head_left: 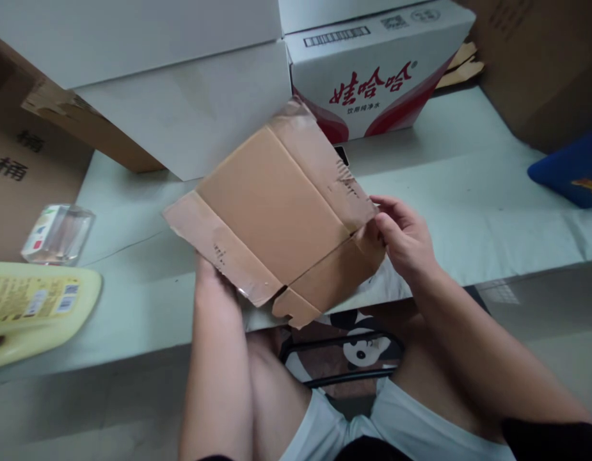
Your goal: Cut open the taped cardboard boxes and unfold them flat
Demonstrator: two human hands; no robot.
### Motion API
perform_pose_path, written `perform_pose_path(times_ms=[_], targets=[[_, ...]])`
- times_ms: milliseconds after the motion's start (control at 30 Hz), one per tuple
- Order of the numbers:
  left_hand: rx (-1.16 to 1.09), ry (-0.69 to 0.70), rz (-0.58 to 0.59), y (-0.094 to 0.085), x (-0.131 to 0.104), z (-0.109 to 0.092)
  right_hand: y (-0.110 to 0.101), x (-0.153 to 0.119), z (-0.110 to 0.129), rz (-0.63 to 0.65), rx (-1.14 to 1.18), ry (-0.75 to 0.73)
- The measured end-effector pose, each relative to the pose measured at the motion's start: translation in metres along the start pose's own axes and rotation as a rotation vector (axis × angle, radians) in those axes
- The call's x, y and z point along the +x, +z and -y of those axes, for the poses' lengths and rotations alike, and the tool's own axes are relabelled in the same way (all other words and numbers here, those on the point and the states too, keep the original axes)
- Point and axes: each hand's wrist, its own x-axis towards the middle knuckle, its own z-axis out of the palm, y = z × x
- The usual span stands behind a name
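A brown cardboard box [276,205], unfolded with its flaps spread outward, is tilted above the table in front of me. Strips of tape and torn edges mark its side flaps. My right hand [404,237] pinches its right corner, thumb on top, where the flap meets the front panel. Below the box's left flap is my left hand [208,269], with only the wrist side showing; its fingers are hidden behind the cardboard.
A pale green cloth covers the table [146,288]. Behind stand a white box [190,109] and a red-and-white water carton [372,89]. Left are a clear plastic pack [60,234] and a yellow bottle [41,307]. A blue object [571,169] lies right.
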Motion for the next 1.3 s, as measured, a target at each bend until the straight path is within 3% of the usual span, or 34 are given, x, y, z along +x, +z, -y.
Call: perform_pose_path(times_ms=[133,200,233,367,433,533,600,700,800,867,967,1067,1133,1233,1300], targets=[[-0.115,0.088,-0.054,0.003,0.0,-0.009,-0.003,0.006,-0.007,-0.149,-0.115,-0.087],[-0.12,0.128,-0.085,0.005,0.001,-0.012,-0.003,0.008,-0.012,-0.152,-0.075,-0.04],[-0.136,0.136,-0.102,0.006,0.001,-0.013,-0.003,0.008,-0.014,-0.08,-0.017,0.022],[-0.295,0.088,-0.215,0.016,0.001,-0.015,0.005,0.0,-0.007,0.425,0.274,0.297],[-0.38,0.057,-0.263,0.021,0.001,-0.018,0.008,-0.007,0.004,0.468,0.379,0.378],[-0.458,0.027,-0.267,0.026,0.002,-0.023,0.001,-0.015,0.021,0.33,0.483,0.428],[-0.459,-0.068,-0.264,0.025,0.002,-0.026,-0.019,-0.023,0.029,0.18,0.489,0.44],[-0.435,-0.21,-0.269,0.023,-0.003,-0.03,-0.066,-0.041,0.03,-0.148,0.406,0.446],[-0.425,-0.237,-0.27,0.023,-0.007,-0.031,-0.119,-0.06,0.021,-0.445,0.218,0.393],[-0.413,-0.243,-0.264,0.026,-0.008,-0.03,-0.148,-0.067,0.014,-0.575,0.083,0.351],[-0.39,-0.242,-0.258,0.031,-0.007,-0.028,-0.174,-0.065,0.007,-0.69,-0.127,0.29],[-0.349,-0.238,-0.266,0.036,-0.005,-0.027,-0.185,-0.043,0.005,-0.694,-0.391,0.192],[-0.323,-0.235,-0.267,0.037,-0.003,-0.026,-0.186,-0.013,0.008,-0.669,-0.475,0.137],[-0.301,-0.225,-0.268,0.036,-0.001,-0.025,-0.18,0.055,0.02,-0.673,-0.486,0.141],[-0.29,-0.218,-0.273,0.036,0.0,-0.025,-0.171,0.103,0.03,-0.624,-0.325,0.198]])
